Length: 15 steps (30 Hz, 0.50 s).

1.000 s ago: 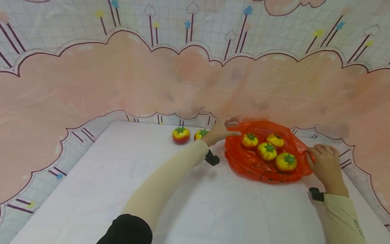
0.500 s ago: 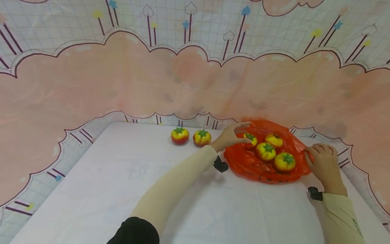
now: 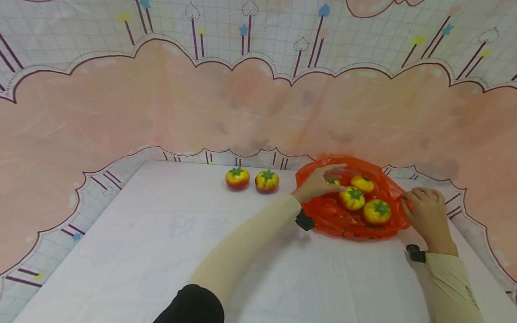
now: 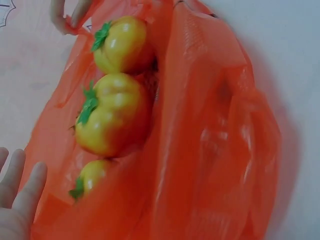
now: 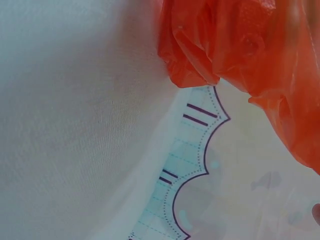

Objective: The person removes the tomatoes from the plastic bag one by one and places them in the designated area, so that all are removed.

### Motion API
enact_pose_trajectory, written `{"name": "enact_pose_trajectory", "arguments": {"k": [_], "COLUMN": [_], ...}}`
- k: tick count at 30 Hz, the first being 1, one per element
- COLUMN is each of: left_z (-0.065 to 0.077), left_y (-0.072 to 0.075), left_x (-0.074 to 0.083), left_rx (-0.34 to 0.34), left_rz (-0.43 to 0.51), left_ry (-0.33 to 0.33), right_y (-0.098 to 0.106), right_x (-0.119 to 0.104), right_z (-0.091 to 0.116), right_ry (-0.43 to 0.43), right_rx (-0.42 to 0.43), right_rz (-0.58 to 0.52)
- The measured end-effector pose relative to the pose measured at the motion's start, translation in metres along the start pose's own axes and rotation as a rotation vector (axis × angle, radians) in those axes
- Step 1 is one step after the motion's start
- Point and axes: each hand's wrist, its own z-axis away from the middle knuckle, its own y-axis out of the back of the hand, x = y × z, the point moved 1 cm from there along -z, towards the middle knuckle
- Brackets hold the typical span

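Note:
A red plastic bag lies spread on the table with several yellow-and-red tomatoes with green tops in its mouth. My left hand is over the bag's left side, fingers extended and spread, partly covering one tomato. In the left wrist view its fingers stand apart from the tomatoes. At the bag's right edge my right hand pinches the plastic; its fingers also show at the top of the left wrist view.
Two more tomatoes, a left one and a right one, sit on the white table left of the bag, near the back edge. Behind stands a printed backdrop cloth.
My left hand has moved right, from the bag's left edge to over the tomatoes inside. It now uncovers the loose tomato on the table. My right hand keeps hold of the bag's edge.

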Motion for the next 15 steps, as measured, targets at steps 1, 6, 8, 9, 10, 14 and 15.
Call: {"name": "enact_pose_trajectory", "arguments": {"k": [1,6,8,9,10,14,15], "left_z": [-0.001,-0.006,-0.008,-0.008,-0.009,-0.012,-0.013], "left_y": [-0.003,-0.013,-0.016,-0.017,-0.019,-0.024,-0.025], "left_x": [-0.001,-0.009,-0.012,-0.013,-0.014,-0.018,-0.02], "left_rx": [0.003,0.016,0.028,0.037,0.046,0.087,0.098], "left_rz": [-0.006,-0.047,-0.067,-0.077,-0.084,-0.105,-0.112], "left_ry": [-0.001,-0.038,-0.052,-0.053,-0.052,-0.034,-0.028], "right_y": [0.0,0.002,0.002,0.002,0.002,0.002,0.003], "right_x": [0.0,-0.001,-0.001,-0.001,0.0,0.001,0.001], "right_z": [0.0,0.0,0.0,0.0,0.0,-0.001,-0.001], "right_ry": [-0.002,0.001,0.008,0.012,0.013,0.009,0.009], "right_rx": [-0.002,0.014,0.03,0.038,0.042,0.043,0.042], "right_rz": [0.004,0.005,-0.004,-0.006,-0.008,-0.016,-0.015]}}
